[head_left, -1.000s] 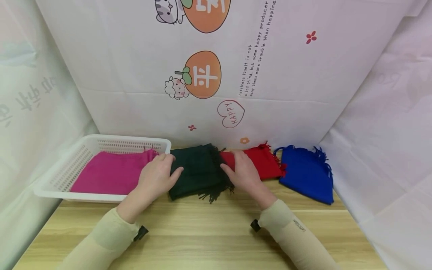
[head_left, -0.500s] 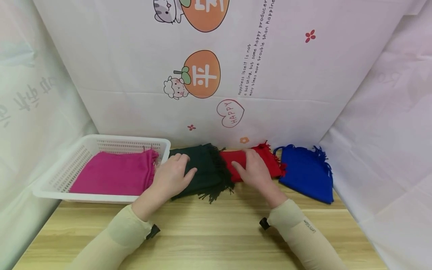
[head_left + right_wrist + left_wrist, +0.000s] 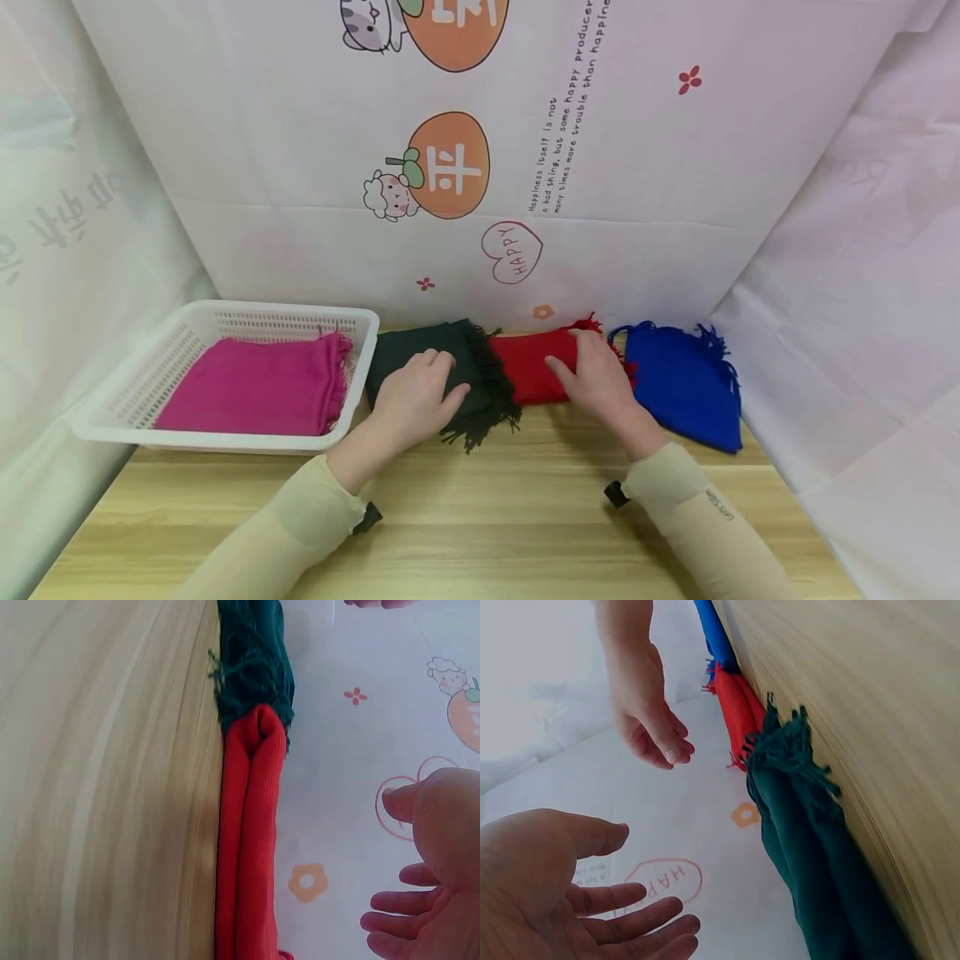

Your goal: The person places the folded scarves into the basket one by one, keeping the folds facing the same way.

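My left hand hovers above a folded dark green scarf with fringed ends; the left wrist view has its fingers spread with nothing in them. Over the right part of a folded red scarf is my right hand, its fingers loosely bent, and the right wrist view shows a gap between it and the cloth. The green scarf's fringe meets the red scarf's left end. A folded blue scarf lies to the right of the red one. Inside a white basket at the left is a folded magenta scarf.
The wooden table extends in front of the scarves. A white printed sheet rises right behind them, and white sheets flank both sides. The basket's right rim stands close to the green scarf.
Both hands have moved to the right. The left went from the basket's right edge to over the green scarf, the right from the green fringe to over the red scarf. The scarves stay put.
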A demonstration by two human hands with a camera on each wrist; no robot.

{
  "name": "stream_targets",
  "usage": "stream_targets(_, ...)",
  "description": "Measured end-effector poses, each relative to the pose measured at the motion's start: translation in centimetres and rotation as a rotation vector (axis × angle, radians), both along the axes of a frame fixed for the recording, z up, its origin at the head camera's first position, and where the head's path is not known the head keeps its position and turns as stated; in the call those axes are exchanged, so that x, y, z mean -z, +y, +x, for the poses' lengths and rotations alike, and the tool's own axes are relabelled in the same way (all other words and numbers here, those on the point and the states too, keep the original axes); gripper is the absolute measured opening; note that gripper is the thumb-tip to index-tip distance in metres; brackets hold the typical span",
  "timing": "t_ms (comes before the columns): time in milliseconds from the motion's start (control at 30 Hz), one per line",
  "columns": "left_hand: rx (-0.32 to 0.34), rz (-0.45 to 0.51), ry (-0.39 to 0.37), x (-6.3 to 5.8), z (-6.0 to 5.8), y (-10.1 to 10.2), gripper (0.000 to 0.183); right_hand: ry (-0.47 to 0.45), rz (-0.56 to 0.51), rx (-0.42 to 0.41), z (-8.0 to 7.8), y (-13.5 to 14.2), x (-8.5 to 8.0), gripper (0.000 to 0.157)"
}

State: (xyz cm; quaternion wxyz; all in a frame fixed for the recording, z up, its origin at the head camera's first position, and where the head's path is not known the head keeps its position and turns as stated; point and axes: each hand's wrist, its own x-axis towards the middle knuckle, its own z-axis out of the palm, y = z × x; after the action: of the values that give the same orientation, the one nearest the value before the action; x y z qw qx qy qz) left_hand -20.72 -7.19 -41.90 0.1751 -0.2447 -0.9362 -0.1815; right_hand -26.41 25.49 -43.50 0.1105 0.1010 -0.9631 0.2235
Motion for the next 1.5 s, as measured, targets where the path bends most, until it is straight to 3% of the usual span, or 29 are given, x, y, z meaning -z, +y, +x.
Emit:
stream_targets(800,0.102,-0.048,-0.015,0.8,0.1,5.6,0.034,-0.007,0.081,0.086,-0.1,7.1,-0.2,0.076)
stream_targets(1167,0.156,-0.091,0.000,1.2,0.2,8.1,0.027,-0.075,0.084,0.141,-0.4,10.7,0.7,0.082)
stream_targets(1500,0.192,-0.112,-0.049,1.3,-0.3,10.2,0.032,-0.129,0.085,0.192,-0.5,13.5,1.3,0.088)
